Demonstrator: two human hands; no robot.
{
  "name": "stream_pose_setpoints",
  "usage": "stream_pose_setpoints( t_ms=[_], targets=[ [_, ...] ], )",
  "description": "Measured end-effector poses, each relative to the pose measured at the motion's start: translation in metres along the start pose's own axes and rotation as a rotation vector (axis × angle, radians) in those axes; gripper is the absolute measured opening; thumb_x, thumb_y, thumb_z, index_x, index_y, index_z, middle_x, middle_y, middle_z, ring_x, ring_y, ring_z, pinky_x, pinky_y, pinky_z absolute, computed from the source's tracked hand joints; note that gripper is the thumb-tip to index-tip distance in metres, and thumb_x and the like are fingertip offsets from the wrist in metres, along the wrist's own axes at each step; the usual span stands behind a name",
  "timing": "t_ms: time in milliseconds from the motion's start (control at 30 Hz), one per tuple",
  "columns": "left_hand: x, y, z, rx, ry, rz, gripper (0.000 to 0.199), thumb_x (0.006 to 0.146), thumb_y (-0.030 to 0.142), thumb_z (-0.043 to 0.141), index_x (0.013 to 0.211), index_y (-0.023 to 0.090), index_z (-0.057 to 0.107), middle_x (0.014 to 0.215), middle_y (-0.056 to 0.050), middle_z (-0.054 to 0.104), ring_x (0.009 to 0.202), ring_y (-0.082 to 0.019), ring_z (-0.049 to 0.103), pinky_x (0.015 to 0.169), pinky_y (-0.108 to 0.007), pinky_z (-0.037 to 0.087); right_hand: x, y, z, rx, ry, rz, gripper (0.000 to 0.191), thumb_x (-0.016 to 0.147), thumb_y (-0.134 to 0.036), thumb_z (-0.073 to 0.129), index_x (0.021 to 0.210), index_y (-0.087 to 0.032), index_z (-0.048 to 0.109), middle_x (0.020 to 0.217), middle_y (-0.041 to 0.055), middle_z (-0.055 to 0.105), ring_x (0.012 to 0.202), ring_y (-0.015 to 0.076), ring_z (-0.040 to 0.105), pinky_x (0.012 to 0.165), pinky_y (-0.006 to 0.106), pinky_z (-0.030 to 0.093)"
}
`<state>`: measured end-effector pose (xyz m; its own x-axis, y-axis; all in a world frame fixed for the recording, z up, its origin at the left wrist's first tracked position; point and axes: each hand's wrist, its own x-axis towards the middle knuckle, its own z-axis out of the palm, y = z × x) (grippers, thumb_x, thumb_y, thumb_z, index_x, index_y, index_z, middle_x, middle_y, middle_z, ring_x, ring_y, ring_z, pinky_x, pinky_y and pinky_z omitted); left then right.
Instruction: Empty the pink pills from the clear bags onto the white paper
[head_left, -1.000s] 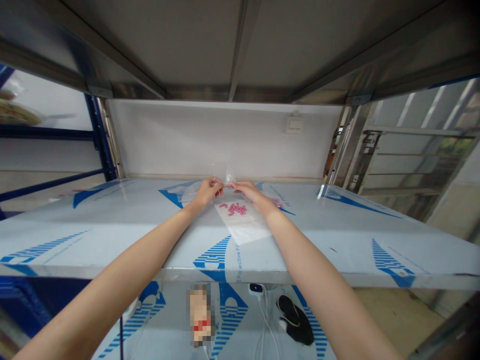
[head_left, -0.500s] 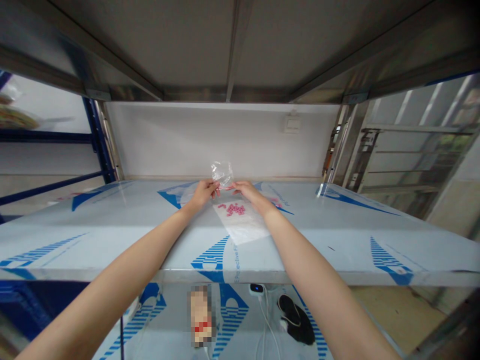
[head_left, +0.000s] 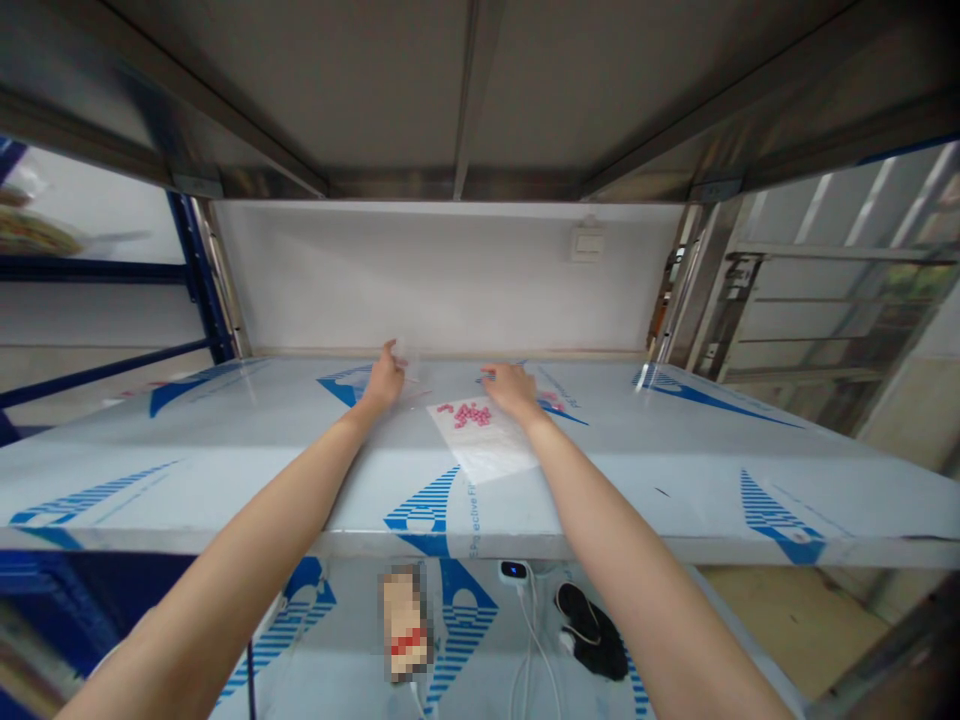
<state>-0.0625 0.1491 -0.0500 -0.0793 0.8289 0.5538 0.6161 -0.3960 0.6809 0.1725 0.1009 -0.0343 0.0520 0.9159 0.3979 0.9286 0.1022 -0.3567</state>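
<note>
My left hand [head_left: 387,378] is at the back of the shelf, with its index finger pointing up. A clear plastic bag [head_left: 411,368] with a thin red line hangs from it, faint against the wall. My right hand [head_left: 511,388] is further right, its fingers loosely bent and apart just above the shelf top, with nothing visible in them. Between and in front of the hands, small pink beads [head_left: 472,414] lie in a loose cluster on a whitish translucent sheet or bag [head_left: 491,455]. More pink pieces [head_left: 553,401] show beside my right wrist.
The shelf top [head_left: 247,470] wears blue-printed protective film. A metal shelf [head_left: 390,90] hangs low overhead. A light switch [head_left: 587,243] is on the back wall. On the level below are a white device [head_left: 514,571] with cables and a black item [head_left: 592,630].
My hands have moved apart. The clear bag, earlier stretched upright between both hands, has gone left with my left hand. My right hand has let go of it and shifted slightly right.
</note>
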Motion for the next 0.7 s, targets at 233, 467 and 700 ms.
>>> stream_pose_setpoints(
  t_ms=[233, 467, 700],
  targets=[
    [0.001, -0.012, -0.011, 0.346, 0.097, -0.031, 0.094, 0.065, 0.002, 0.060, 0.151, 0.016, 0.025, 0.153, -0.022, 0.031, 0.143, -0.037, 0.029, 0.113, -0.050, 0.032, -0.005, 0.005, 0.002, -0.202, -0.151, 0.002, 0.037, 0.089, -0.016, 0.054, 0.122, -0.016, 0.069, 0.125, 0.0168, 0.065, 0.123, 0.0320, 0.054, 0.101, 0.046, 0.037],
    [-0.006, -0.010, -0.008, 0.507, -0.445, 0.113, 0.040, 0.083, 0.014, 0.047, 0.119, 0.020, 0.065, 0.139, -0.013, 0.055, 0.132, -0.028, 0.049, 0.114, -0.045, 0.033, -0.005, 0.004, 0.000, -0.243, -0.084, -0.006, 0.031, 0.088, -0.013, 0.052, 0.111, -0.013, 0.073, 0.116, 0.0185, 0.068, 0.114, 0.0316, 0.060, 0.096, 0.043, 0.039],
    [-0.013, 0.001, -0.008, 0.598, -0.302, 0.083, 0.042, 0.092, 0.026, 0.049, 0.132, 0.020, 0.056, 0.151, -0.016, 0.040, 0.142, -0.036, 0.032, 0.115, -0.062, 0.018, -0.006, 0.005, -0.009, -0.054, 0.141, 0.126, 0.030, 0.091, -0.016, 0.051, 0.108, -0.015, 0.076, 0.111, 0.0202, 0.069, 0.115, 0.0348, 0.059, 0.095, 0.047, 0.039]
  ],
)
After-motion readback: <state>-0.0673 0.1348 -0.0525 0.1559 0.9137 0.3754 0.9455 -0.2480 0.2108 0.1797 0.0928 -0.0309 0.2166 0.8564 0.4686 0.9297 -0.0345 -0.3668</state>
